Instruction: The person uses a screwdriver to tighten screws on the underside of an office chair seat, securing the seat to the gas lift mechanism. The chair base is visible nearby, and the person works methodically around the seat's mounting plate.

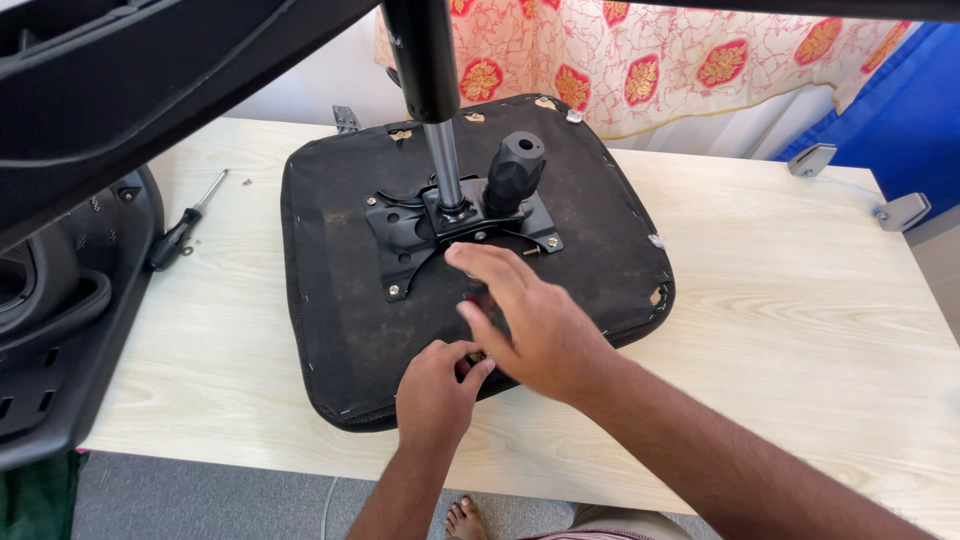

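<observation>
An upturned black chair seat (340,300) lay bottom side up on a pale wooden table (800,330). A black metal mounting plate (400,235) was bolted near the seat's centre, with a gas-lift column (440,150) standing upright from it and a black knob (515,170) tilted just beside the column.

The right hand (535,325) rested over the front part of the seat, just below the plate. Its fingers were extended and loosely spread, the fingertips reaching the plate's lower edge. Whether they pinched anything could not be told, as the hand covered that area.

The left hand (435,390) sat at the seat's near edge, touching the right hand. Its fingers were curled and pressed together around a small part that could not be identified.

A black-handled screwdriver (185,225) lay on the table, left of the seat and well apart from both hands. A black chair back (60,300) stood at the table's left end. Two grey metal brackets (860,185) lay at the far right corner. A red-and-cream patterned cloth (650,60) hung behind the table, beside a blue surface (900,110). No labels or packages could be made out.
</observation>
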